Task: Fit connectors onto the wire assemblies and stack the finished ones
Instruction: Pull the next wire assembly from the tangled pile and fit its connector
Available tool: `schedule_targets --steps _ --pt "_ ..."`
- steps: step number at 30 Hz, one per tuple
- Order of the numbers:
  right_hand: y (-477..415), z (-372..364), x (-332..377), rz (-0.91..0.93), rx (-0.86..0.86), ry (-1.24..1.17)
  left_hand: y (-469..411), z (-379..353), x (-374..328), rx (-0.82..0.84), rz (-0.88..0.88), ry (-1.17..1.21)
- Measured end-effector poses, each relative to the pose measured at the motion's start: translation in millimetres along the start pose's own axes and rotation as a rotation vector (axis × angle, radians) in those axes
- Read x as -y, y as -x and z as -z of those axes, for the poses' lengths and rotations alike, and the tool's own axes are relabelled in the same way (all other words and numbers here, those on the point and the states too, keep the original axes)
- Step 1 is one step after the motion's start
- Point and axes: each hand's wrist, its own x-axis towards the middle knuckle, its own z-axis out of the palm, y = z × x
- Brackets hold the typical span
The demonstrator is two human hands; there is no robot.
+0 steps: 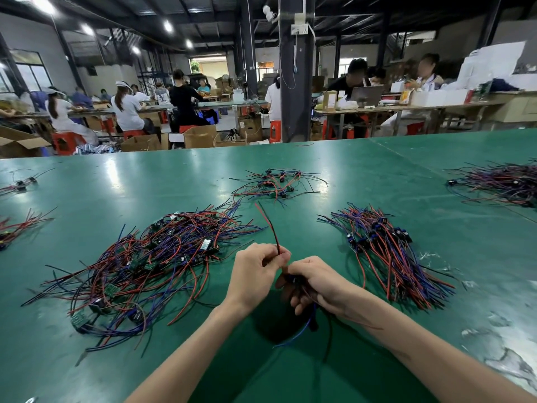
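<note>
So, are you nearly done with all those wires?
Probably not. The neat stack of red, blue and black wires with dark connectors looks finished. The left hand and right hand grip one red-and-black wire assembly. The bigger tangled heap of wires seems left.

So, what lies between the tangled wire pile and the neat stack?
Head view: left hand and right hand, holding a wire assembly, over bare green table.

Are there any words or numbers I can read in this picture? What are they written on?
No text here can be read.
Label on a small board in the left wire pile: too small and blurred.
Cardboard box on the floor: no print that can be made out.
White sheets on the far right bench: blurred.
</note>
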Motion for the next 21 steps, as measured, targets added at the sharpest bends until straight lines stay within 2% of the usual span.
schedule_targets --steps 4,8,12,15,17,19,21 --pt "1 0 2 0.005 0.028 -0.044 -4 1 -4 -0.009 0.185 0.285" --pt "1 -3 2 0.0 0.011 0.01 -5 2 -2 -0.031 0.308 0.396" --pt "2 -3 3 -0.039 -0.015 0.083 -4 1 1 -0.018 0.234 0.324" --pt "2 -2 1 -0.022 -0.061 0.182 -3 0 5 -0.016 0.007 -0.002" --pt "1 -2 -1 0.002 -0.084 0.223 -4 0 7 -0.035 -0.125 -0.138" --pt "1 -2 -1 0.016 -0.09 0.214 -6 0 8 -0.04 -0.082 -0.099" --pt "0 0 0 0.031 -0.09 0.195 -10 2 8 -0.046 0.099 0.146"
